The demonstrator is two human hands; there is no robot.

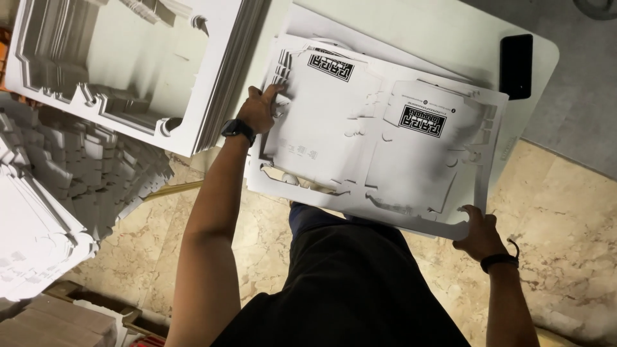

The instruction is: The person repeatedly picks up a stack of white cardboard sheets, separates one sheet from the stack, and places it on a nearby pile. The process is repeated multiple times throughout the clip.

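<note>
Your left hand [259, 109] presses down on the far left edge of the top cardboard sheet [379, 141], fingers curled and spread over the cut-out shapes there; a black watch [238, 130] sits on that wrist. Your right hand [479, 232] pinches the near right corner of the same sheet, thumb on top and fingers closed beneath, with a dark band [500, 259] on the wrist. The sheet is white, die-cut with box outlines and black printed labels, and lies on a stack of like sheets on the white table [450, 26]. A black phone [516, 66] lies near the table's far right corner, just beyond the sheets. To your left, a pile of emptied white frames [212, 96] holds nothing in its punched-out openings. Further left sits a heap of punched-out box blanks [71, 186].
</note>
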